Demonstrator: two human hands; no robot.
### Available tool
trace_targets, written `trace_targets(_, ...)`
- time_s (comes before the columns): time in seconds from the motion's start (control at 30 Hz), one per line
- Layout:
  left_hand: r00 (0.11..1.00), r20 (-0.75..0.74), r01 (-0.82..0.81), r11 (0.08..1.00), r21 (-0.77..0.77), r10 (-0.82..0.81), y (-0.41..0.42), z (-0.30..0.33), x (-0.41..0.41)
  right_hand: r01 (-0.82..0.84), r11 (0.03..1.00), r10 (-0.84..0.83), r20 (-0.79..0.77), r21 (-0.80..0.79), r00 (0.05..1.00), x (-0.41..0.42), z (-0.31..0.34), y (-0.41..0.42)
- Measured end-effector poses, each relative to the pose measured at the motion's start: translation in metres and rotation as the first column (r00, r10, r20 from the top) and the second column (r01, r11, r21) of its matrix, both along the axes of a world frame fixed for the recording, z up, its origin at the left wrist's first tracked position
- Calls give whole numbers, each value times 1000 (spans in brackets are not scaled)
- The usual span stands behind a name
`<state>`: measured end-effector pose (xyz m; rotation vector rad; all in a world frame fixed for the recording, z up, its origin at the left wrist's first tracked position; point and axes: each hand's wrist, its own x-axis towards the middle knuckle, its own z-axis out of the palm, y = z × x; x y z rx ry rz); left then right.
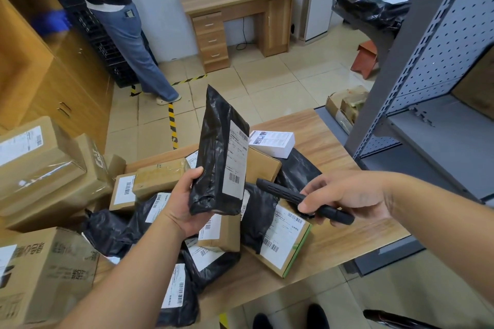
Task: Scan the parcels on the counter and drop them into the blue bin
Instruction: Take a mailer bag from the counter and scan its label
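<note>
My left hand (184, 203) grips the lower end of a black plastic mailer (213, 147) and holds it upright above the pile, its white barcode label facing right. My right hand (347, 200) holds a black handheld scanner (302, 200), its tip pointing left toward the label's lower barcode. Below lies a heap of parcels on the wooden counter (342, 232): black mailers, brown boxes, a flat green-edged box (283, 243) and a small white box (272, 141). No blue bin shows in this view.
Large cardboard boxes (45, 168) are stacked at the left. A grey metal shelf rack (427, 75) stands at the right. Another person (117, 24) stands at the back left beside a wooden cabinet. A desk with a printer (235, 5) lines the far wall.
</note>
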<state>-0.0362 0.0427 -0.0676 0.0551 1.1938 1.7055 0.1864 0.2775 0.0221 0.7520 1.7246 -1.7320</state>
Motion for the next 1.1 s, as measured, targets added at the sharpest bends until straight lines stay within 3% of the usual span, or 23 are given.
trace_targets(0.3, 993, 12, -120, 992, -43, 121, -25, 2, 19, 135, 989, -130, -75, 60, 989, -11, -18, -15)
trace_targets(0.6, 936, 30, -350, 936, -39, 351, -56, 15, 74, 83, 985, -63, -131, 154, 989, -23, -33, -15)
trace_targets(0.9, 810, 34, -583, 810, -66, 586, -109, 16, 160, -72, 987, 104, -227, 144, 968, -34, -34, -63)
trace_targets(1.1, 653, 3, -754, 650, -93, 757, -169, 24, 219, -245, 957, 274, -207, 159, 939, -31, -27, -140)
